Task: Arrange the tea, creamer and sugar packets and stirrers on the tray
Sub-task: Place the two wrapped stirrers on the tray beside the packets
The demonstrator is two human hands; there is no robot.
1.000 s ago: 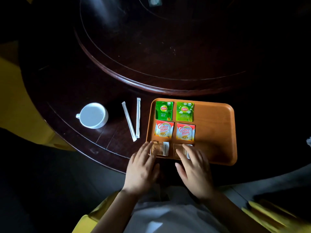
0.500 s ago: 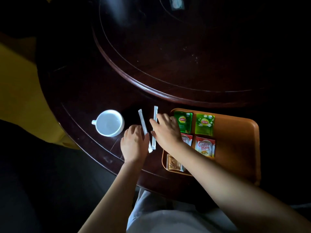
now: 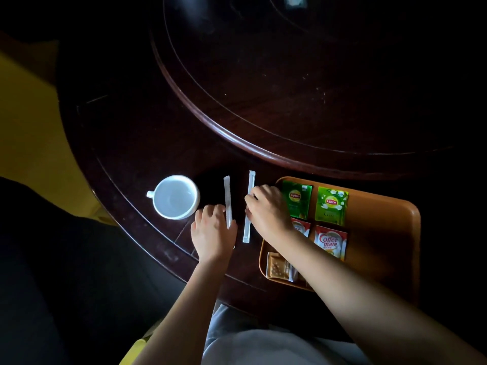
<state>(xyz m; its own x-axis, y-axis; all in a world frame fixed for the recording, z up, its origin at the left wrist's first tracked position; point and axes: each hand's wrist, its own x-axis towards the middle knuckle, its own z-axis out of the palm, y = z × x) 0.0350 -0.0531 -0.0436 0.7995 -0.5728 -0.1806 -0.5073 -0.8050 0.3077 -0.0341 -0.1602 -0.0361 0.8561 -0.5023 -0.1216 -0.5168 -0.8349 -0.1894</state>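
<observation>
An orange tray (image 3: 382, 233) lies on the dark table at the right. On it are two green Lipton tea packets (image 3: 296, 198) (image 3: 331, 205), two Coffee mate creamer packets (image 3: 330, 242) with the left one mostly under my right wrist, and brown sugar packets (image 3: 278, 267) at the near edge. Two white paper-wrapped stirrers lie on the table left of the tray. My left hand (image 3: 213, 230) pinches the left stirrer (image 3: 228, 198). My right hand (image 3: 266, 209) pinches the right stirrer (image 3: 247, 206) near its middle.
A white empty cup (image 3: 175, 196) stands left of the stirrers. A raised round turntable (image 3: 290, 88) fills the table's far middle. The table's curved near edge (image 3: 147, 233) runs close to the cup. A yellow chair (image 3: 29, 133) is at the left.
Both hands left the sugar packets on the tray and moved left to the stirrers. They now close on one stirrer each, and the left stirrer has straightened up.
</observation>
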